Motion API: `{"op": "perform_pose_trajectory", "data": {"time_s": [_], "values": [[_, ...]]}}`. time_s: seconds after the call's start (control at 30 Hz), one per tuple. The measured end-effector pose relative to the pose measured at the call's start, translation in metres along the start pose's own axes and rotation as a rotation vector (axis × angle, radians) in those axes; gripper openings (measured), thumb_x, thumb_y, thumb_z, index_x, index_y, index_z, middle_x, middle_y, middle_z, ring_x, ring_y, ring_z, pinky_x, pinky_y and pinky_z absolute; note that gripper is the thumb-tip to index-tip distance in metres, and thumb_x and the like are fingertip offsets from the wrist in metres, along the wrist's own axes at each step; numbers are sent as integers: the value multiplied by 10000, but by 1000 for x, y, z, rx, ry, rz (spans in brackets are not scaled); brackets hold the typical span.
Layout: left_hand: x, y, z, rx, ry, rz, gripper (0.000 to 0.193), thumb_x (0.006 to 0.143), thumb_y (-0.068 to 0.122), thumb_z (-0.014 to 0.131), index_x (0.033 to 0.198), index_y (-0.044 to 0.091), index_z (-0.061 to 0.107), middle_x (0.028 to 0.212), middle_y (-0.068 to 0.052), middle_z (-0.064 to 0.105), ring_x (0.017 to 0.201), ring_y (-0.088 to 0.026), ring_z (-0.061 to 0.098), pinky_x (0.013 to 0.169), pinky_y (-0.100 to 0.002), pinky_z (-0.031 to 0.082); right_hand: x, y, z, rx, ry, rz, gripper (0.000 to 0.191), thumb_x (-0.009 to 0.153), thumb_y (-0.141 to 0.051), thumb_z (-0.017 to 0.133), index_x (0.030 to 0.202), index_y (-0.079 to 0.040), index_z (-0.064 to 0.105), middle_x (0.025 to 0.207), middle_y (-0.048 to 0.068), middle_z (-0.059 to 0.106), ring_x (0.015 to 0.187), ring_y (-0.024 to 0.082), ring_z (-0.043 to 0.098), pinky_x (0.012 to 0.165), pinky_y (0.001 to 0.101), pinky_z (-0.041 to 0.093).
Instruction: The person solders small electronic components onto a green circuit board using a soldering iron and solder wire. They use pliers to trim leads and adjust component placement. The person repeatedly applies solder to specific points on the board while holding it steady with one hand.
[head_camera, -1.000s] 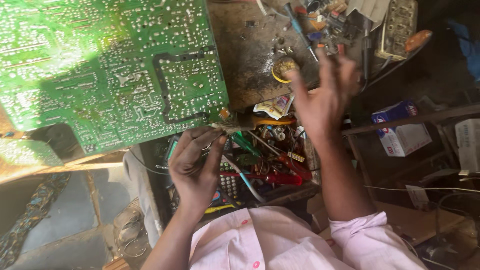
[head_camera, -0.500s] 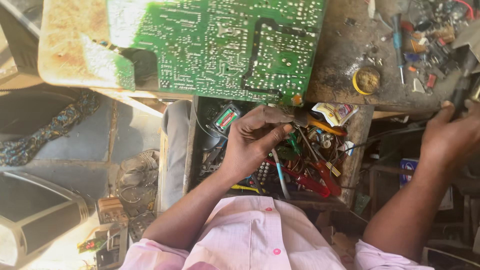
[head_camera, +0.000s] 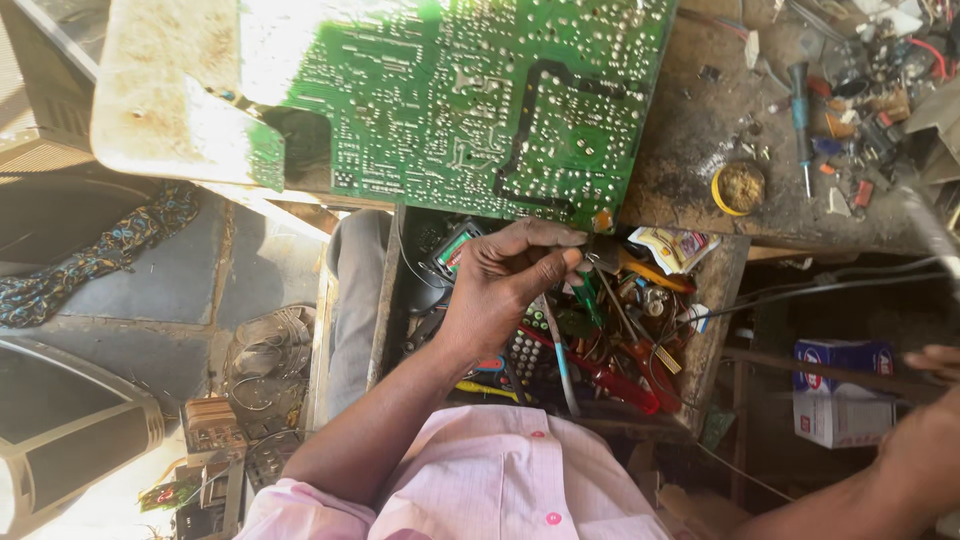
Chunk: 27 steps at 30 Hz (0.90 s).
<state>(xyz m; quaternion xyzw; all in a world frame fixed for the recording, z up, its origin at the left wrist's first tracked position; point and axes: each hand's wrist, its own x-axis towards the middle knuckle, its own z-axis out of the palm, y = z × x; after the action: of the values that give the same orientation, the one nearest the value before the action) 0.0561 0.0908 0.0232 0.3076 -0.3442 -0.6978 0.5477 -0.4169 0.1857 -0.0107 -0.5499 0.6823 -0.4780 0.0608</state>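
Observation:
My left hand (head_camera: 505, 285) hovers over an open drawer (head_camera: 712, 330) of tools, just below the edge of a large green circuit board (head_camera: 480, 90). Its thumb and fingers pinch a small dark metal piece (head_camera: 602, 254). My right hand (head_camera: 935, 362) is at the far right edge, mostly cut off, near a white and blue box (head_camera: 838, 400). Whether it holds anything is hidden. The drawer holds red-handled pliers (head_camera: 620, 385), screwdrivers, a remote-like keypad (head_camera: 525, 350) and loose parts.
The worn workbench (head_camera: 690, 140) carries a yellow-rimmed tin (head_camera: 738, 187), a blue screwdriver (head_camera: 800, 108) and scattered small components at the top right. Dark cables (head_camera: 830, 285) run right from the drawer. Old electronics and a patterned cloth (head_camera: 100, 255) lie on the floor at left.
My right hand has dropped from the bench down to the right edge of view. The left hand keeps its pinch over the drawer. The view has shifted left.

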Motion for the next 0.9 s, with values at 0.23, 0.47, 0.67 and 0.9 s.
{"op": "perform_pose_trajectory", "data": {"time_s": [0.23, 0.47, 0.67, 0.9], "values": [[5, -4, 11, 0, -40, -46, 181, 1017, 25, 683, 1181, -37, 727, 1064, -130, 741, 927, -166, 722, 832, -299, 607, -18, -69, 34, 926, -211, 153, 59, 1128, -32, 638, 1158, 10, 668, 866, 133, 672, 680, 199, 662, 575, 342, 546], [3, -8, 10, -72, -99, -57, 183, 1004, 29, 694, 1173, -29, 732, 1089, -124, 733, 942, -185, 731, 864, -323, 617, -16, -94, 76, 1121, -393, 241, 95, 1133, -28, 659, 1181, 43, 698, 842, 209, 715, 622, 204, 658, 516, 325, 524], [5, -12, 8, -141, -128, -107, 193, 998, 36, 706, 1173, -37, 738, 1101, -132, 738, 951, -193, 733, 855, -326, 622, -18, -89, 85, 1151, -415, 310, 112, 1122, -58, 690, 1180, 36, 707, 877, 188, 720, 642, 192, 647, 558, 318, 518], [4, -11, 7, -138, -141, -147, 199, 997, 51, 711, 1173, -37, 739, 1070, -140, 755, 928, -199, 747, 837, -319, 627, -20, -92, 90, 1176, -418, 335, 118, 1117, -73, 703, 1172, 31, 714, 880, 188, 718, 630, 181, 637, 545, 304, 504]]}}
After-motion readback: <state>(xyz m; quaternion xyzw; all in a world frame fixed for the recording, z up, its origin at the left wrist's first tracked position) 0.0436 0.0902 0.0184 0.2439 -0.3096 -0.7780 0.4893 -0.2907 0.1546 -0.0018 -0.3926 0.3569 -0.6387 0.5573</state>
